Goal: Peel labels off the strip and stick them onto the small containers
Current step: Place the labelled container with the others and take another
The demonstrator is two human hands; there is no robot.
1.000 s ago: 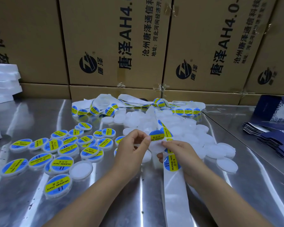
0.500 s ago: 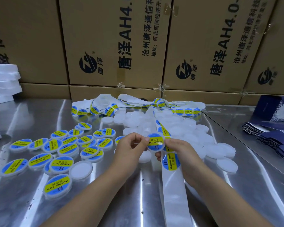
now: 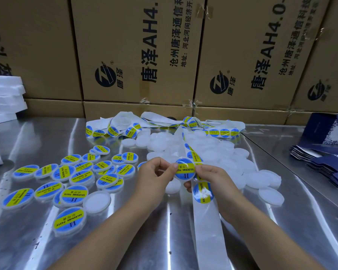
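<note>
Over the steel table (image 3: pixel 164 221), we pinch one labelled container (image 3: pixel 184 169) between both hands: our left hand (image 3: pixel 156 176) grips its left edge with thumb and fingertips, and our right hand (image 3: pixel 213 178) grips its right edge. Just beneath lies the strip (image 3: pixel 209 221), running toward us. To the left sit finished containers (image 3: pixel 74 178); blank containers (image 3: pixel 222 152) are piled behind.

Printed cardboard boxes (image 3: pixel 137 51) wall off a shiny steel table (image 3: pixel 37 133).
</note>
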